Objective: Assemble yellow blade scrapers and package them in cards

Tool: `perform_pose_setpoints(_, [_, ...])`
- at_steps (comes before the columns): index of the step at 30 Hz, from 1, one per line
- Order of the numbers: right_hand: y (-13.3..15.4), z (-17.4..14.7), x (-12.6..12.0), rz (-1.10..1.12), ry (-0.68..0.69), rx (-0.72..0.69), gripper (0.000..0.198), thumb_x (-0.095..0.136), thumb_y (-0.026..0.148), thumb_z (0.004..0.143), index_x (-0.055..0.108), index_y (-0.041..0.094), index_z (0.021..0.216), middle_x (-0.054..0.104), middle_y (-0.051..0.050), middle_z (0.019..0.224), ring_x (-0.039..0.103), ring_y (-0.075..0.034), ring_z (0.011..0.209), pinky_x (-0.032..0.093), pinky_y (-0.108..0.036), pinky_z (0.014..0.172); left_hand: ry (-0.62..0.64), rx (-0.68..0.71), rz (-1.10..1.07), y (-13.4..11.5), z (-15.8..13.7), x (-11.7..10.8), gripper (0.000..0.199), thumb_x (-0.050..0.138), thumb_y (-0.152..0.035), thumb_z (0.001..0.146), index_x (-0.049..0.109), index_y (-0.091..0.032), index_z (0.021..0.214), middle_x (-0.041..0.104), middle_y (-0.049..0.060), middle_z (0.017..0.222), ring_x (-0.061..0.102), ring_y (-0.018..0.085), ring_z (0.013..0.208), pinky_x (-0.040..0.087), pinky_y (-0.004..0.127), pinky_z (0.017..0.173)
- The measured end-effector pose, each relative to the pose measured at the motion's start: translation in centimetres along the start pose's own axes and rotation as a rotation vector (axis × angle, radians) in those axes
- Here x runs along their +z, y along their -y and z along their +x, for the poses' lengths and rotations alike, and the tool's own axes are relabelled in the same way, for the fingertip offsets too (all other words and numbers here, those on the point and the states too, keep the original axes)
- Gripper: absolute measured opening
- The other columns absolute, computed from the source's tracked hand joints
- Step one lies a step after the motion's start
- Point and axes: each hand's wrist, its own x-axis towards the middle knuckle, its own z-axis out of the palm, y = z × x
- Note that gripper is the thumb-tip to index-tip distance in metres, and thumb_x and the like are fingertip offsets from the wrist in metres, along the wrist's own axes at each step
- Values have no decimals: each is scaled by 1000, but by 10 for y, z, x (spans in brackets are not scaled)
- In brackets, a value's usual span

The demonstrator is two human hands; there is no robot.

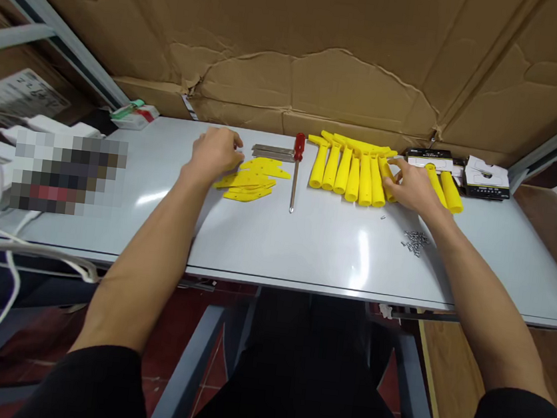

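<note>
Yellow handles, R fingers spread at end one, L fingers parted nr plates; white box, contents unclear.

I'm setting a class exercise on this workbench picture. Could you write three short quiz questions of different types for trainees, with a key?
1. Multiple choice: what colour is the handle of the screwdriver?
A) blue
B) red
C) green

2. True or false: the pile of small metal pieces lies nearer to the right hand than to the left hand.

3. Fill in the two gaps: from the person's viewpoint, the flat yellow pieces lie to the ____ of the screwdriver, and the row of yellow tubular pieces lies to its ____.

Key:
1. B
2. True
3. left, right
</note>
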Motion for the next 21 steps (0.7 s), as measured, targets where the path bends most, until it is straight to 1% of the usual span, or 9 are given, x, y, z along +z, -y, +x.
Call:
perform_pose_setpoints(2, [5, -2, 1, 10, 31, 44, 57, 55, 33, 91, 58, 20, 146, 68, -11, 88, 65, -29, 99, 50, -51, 103, -94, -52, 107, -14, -9, 0, 39, 65, -32, 87, 72, -19, 124, 67, 19, 133, 58, 42, 127, 45, 53, 99])
perform_pose_setpoints(4, [7, -3, 0, 25, 36, 91, 57, 53, 33, 91, 58, 20, 146, 67, -12, 89, 64, -29, 98, 50, -52, 101, -149, -31, 138, -28, -19, 1, 38, 62, -31, 92, 71, -19, 127, 67, 18, 134, 58, 39, 126, 45, 50, 99])
perform_pose_setpoints(6, [6, -3, -1, 27, 19, 119, 55, 52, 32, 91, 60, 21, 145, 67, -13, 94, 64, -28, 98, 50, -53, 101, -197, 10, 122, -41, -27, 2, 35, 60, -33, 95, 71, -22, 127, 66, 15, 136, 57, 36, 127, 43, 49, 101])
perform_pose_setpoints(8, [3, -2, -1, -8, -31, 115, 55, 52, 31, 90, 62, 21, 144, 66, -14, 100, 63, -29, 103, 49, -55, 104, -245, 70, 70, -52, -33, 5, 31, 60, -34, 96, 73, -23, 121, 65, 14, 134, 57, 36, 126, 41, 49, 101])
perform_pose_setpoints(12, [-5, 0, 3, -88, -162, 76, 57, 56, 32, 88, 62, 21, 144, 61, -17, 113, 59, -32, 117, 49, -56, 105, -306, 185, -132, -70, -46, 7, 19, 63, -32, 92, 74, -26, 107, 67, 13, 125, 59, 40, 122, 39, 54, 100])
perform_pose_setpoints(15, [-4, -2, 2, -111, -261, 83, 58, 61, 33, 85, 62, 20, 142, 55, -20, 127, 62, -31, 111, 51, -54, 99, -327, 239, -193, -81, -55, 7, 16, 60, -30, 94, 73, -27, 102, 69, 11, 122, 60, 39, 120, 41, 54, 102])
perform_pose_setpoints(18, [0, -5, -10, -116, -349, 86, 60, 61, 34, 84, 58, 22, 143, 50, -21, 136, 62, -30, 105, 51, -52, 95, -373, 293, -190, -90, -61, 7, 17, 56, -27, 96, 72, -26, 101, 70, 9, 120, 61, 36, 119, 44, 52, 104])
perform_pose_setpoints(19, [2, -6, -15, -104, -381, 62, 60, 60, 34, 85, 56, 23, 145, 49, -21, 138, 61, -30, 107, 50, -51, 96, -392, 318, -209, -92, -63, 7, 17, 56, -27, 97, 72, -26, 100, 71, 8, 118, 62, 34, 119, 45, 51, 105])
perform_pose_setpoints(21, [5, -9, -26, -32, -438, -47, 58, 56, 33, 89, 52, 26, 147, 51, -19, 139, 59, -29, 110, 49, -49, 99, -417, 393, -310, -98, -66, 8, 16, 57, -28, 97, 72, -25, 100, 72, 7, 113, 64, 30, 115, 48, 46, 104])
